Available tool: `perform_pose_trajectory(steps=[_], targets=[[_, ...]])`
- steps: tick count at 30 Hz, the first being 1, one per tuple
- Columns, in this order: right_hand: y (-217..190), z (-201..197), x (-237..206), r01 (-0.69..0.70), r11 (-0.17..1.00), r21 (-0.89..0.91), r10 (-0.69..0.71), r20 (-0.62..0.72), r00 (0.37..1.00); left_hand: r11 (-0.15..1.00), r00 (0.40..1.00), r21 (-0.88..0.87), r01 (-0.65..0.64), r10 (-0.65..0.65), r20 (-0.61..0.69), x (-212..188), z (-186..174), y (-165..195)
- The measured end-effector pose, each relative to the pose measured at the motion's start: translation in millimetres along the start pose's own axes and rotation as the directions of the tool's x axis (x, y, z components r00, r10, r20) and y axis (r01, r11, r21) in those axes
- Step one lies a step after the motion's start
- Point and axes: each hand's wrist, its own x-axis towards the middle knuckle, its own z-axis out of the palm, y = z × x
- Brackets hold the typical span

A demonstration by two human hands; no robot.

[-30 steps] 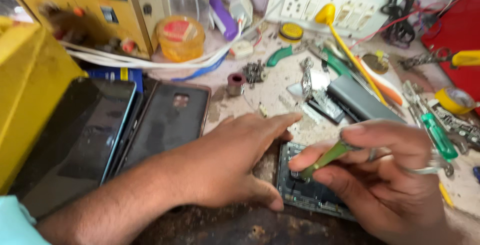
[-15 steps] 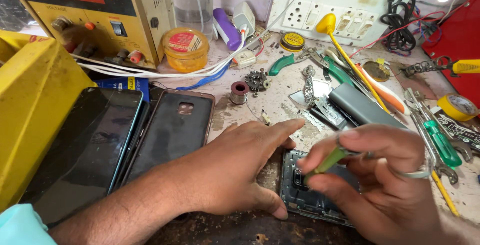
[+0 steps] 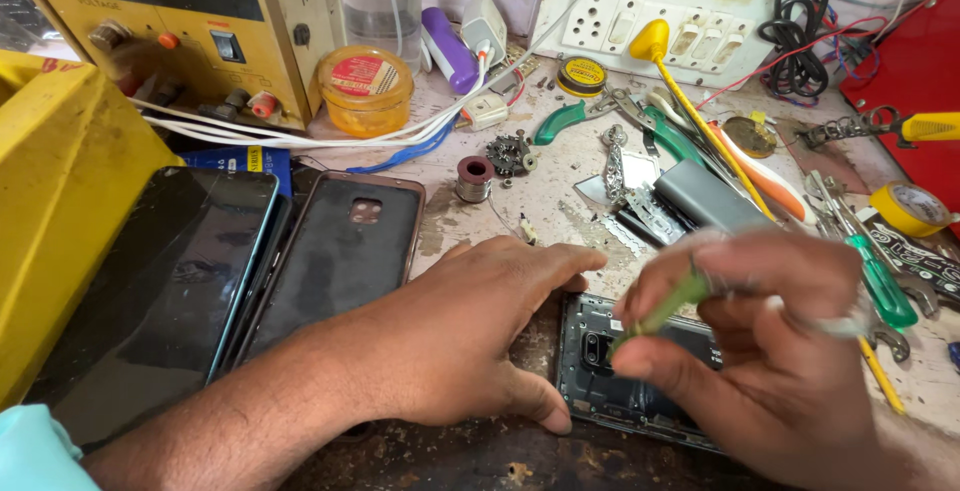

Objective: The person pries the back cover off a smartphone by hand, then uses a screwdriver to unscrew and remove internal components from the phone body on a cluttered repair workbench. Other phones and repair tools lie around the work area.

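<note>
Behind the hands, a round yellow tub (image 3: 365,89) with a red label sits beside a yellow power supply (image 3: 190,21). Nearer, the left hand (image 3: 470,336) presses flat beside an opened phone (image 3: 625,371), touching its edge, while the right hand (image 3: 770,351) pinches a green tool (image 3: 665,306) over it (motion-blurred). Tools litter the stained workbench (image 3: 540,201).

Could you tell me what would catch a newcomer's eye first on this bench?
At centre front, the left hand steadies an opened phone while the right hand holds a green tool over it. A large yellow box fills the left edge, beside two dark phones.
</note>
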Motion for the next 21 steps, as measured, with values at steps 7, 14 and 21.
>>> perform_pose_trajectory(steps=[7,14,21], targets=[[-5,9,11,-0.124,0.990,-0.069,0.116,-0.109,0.987,1.000,1.000,0.010,0.010,-0.010,0.005,0,0,-2],[-2,-5,2,-0.207,0.969,0.138,0.204,0.036,0.978,0.992,0.993,0.063,-0.106,0.109,-0.046,0,6,-13],[-4,5,10,-0.058,0.998,-0.040,0.058,-0.003,0.998,0.990,0.992,0.102,-0.101,0.108,-0.065,-3,8,-18]])
